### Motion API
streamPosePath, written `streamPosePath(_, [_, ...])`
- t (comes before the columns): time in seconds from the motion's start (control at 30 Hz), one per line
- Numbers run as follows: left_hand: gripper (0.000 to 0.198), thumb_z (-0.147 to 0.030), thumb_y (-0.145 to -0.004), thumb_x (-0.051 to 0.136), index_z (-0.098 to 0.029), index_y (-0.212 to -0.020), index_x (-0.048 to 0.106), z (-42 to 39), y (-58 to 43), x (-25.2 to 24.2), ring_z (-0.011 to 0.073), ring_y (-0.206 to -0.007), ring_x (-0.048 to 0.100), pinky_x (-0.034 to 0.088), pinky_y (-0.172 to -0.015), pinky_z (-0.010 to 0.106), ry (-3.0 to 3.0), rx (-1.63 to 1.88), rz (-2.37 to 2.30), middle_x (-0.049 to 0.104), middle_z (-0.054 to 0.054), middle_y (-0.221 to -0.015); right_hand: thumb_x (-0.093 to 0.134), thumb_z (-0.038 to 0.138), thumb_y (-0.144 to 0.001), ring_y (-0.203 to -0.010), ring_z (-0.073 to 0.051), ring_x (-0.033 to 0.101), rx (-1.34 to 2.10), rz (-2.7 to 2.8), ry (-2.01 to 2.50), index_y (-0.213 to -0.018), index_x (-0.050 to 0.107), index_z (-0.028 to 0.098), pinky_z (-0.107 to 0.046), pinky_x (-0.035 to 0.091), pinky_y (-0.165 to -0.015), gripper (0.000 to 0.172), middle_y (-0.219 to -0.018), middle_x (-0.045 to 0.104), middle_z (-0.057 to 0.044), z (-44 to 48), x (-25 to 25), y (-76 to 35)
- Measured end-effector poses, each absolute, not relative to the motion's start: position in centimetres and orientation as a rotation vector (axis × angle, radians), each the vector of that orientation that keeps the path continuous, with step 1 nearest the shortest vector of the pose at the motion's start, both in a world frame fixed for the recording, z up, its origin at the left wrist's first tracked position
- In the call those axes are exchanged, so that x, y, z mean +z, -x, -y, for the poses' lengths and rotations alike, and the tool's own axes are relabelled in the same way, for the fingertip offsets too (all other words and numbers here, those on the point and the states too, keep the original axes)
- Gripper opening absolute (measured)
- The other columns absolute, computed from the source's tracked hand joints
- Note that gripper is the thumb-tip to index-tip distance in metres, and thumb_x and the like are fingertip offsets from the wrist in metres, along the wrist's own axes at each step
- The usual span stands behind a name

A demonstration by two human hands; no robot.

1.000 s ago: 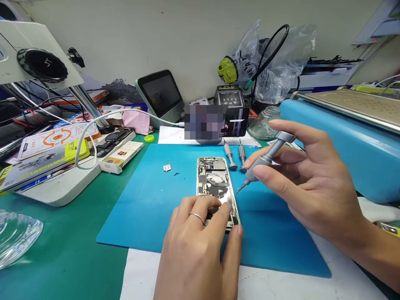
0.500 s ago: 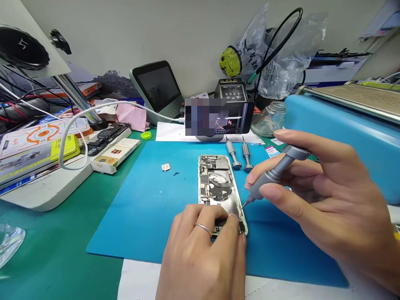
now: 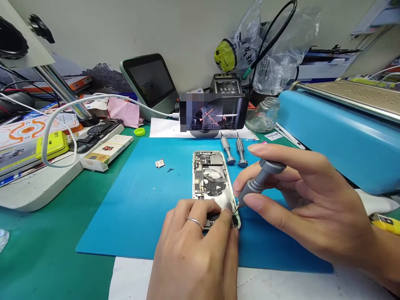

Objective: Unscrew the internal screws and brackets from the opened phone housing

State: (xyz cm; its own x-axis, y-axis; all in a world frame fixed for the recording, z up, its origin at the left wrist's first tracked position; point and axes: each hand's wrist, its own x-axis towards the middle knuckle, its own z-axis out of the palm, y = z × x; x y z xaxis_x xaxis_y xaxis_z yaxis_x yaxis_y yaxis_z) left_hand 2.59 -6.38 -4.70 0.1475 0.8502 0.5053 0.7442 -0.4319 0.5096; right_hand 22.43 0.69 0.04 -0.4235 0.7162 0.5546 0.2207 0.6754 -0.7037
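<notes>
A smartphone with its inside laid open (image 3: pixel 215 183) lies lengthwise on a blue mat (image 3: pixel 131 208). My left hand (image 3: pixel 193 246), a ring on one finger, is closed over the phone's lower end, its fingertips pressed onto the parts there and hiding them. Between the thumb and fingers of my right hand (image 3: pixel 315 208) is a grey precision screwdriver (image 3: pixel 260 179), tilted, its tip at the phone's lower right edge. One finger rests near the screwdriver's cap. Beyond the phone lie two similar screwdrivers (image 3: pixel 227 151). A small metal piece (image 3: pixel 160 163) sits left of the phone.
Behind the mat a phone playing video (image 3: pixel 215 112) stands sideways, with a glass jar (image 3: pixel 264 114) beside it. A blue machine (image 3: pixel 331 141) borders the right. Boxes, a white cable (image 3: pixel 46 137) and a lamp-like metal stand (image 3: pixel 64 91) crowd the left.
The view has shifted slightly, moving the scene left. The screwdriver tip has gone lower along the phone's right edge, and my right hand with it. My left hand keeps its place on the phone.
</notes>
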Motion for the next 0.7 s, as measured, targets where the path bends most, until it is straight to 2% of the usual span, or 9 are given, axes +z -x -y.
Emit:
streamPosePath(0.17, [0.024, -0.017, -0.109, 0.059, -0.028, -0.118, 0.078, 6.45, -2.56, -4.67, 0.0202, -0.103, 0.065, 0.059, -0.095, 0.042, -2.278, 1.145, -1.594, 0.077, -0.001, -0.114, 0.076, 0.007, -0.103, -0.098, -0.015, 0.081, 0.666, 1.995, 0.715, -0.160, 0.059, 0.055, -0.029, 0.074, -0.085, 0.077, -0.118, 0.076, 0.005, -0.75, -0.19, -22.42])
streamPosePath(0.37, [0.024, -0.019, -0.109, 0.059, -0.027, -0.120, 0.079, 6.50, -2.79, -4.77, 0.0212, -0.102, 0.063, 0.059, -0.093, 0.044, -2.273, 1.172, -1.609, 0.076, 0.000, -0.114, 0.076, 0.006, -0.102, -0.097, -0.016, 0.082, 0.623, 2.026, 0.679, -0.161, 0.059, 0.051, -0.028, 0.075, -0.084, 0.076, -0.114, 0.076, 0.004, -0.95, -0.27, -22.51])
streamPosePath(0.7, [0.024, -0.020, -0.109, 0.059, -0.027, -0.121, 0.078, 6.57, -3.08, -4.89, 0.0215, -0.102, 0.062, 0.057, -0.094, 0.046, -2.243, 1.206, -1.598, 0.074, 0.000, -0.113, 0.074, 0.002, -0.101, -0.102, -0.013, 0.082, 0.605, 2.066, 0.614, -0.166, 0.056, 0.048, -0.021, 0.073, -0.090, 0.081, -0.127, 0.076, 0.004, -1.15, -0.23, -22.65])
